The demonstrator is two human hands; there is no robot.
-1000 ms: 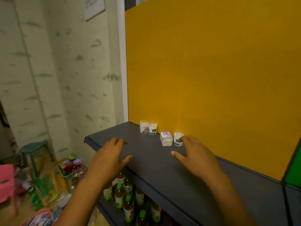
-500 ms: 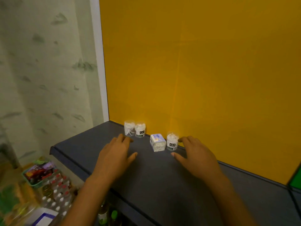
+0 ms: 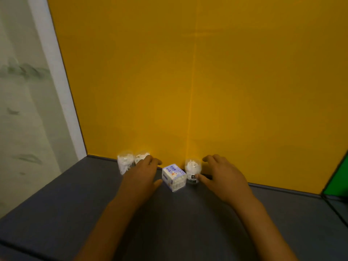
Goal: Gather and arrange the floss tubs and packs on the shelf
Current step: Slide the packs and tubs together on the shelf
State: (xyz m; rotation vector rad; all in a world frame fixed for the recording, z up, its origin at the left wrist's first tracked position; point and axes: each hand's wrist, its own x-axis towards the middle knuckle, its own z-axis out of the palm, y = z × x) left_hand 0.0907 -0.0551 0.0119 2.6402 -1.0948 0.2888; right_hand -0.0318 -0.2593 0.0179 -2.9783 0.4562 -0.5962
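1. Since the earlier frame both hands have moved in toward the back of the shelf (image 3: 56, 204). The left hand (image 3: 140, 178) then lay short of the two left tubs and now reaches them. The right hand (image 3: 224, 178) has closed in on the third tub, and the camera has also come nearer.

2. Nearest, the left hand lies flat and relaxed, fingers straight, gripping nothing. Its fingertips (image 3: 154, 162) cover the lower part of the second tub (image 3: 141, 157), and its thumb points at the pack.

3. The right hand is spread open in a loose cup. Its thumb appears to touch the base of the right tub (image 3: 192, 171), though blur leaves contact unsure. Its fingers arch behind that tub.

4. The pack (image 3: 174, 177) stands between the hands, just beside the right tub and turned corner-on. It is a small white box with a lilac printed top. I judge it light and fairly stiff, best taken by two opposite flat sides.

5. The tubs are small, clear, round and filled with white floss picks. They likely weigh little, slide easily on the smooth shelf and tip if pushed high. A low grip round the wall, or a low push, should suit.

6. Farthest, the left tub (image 3: 124, 163) and the second tub stand side by side near the yellow back wall (image 3: 207, 81).
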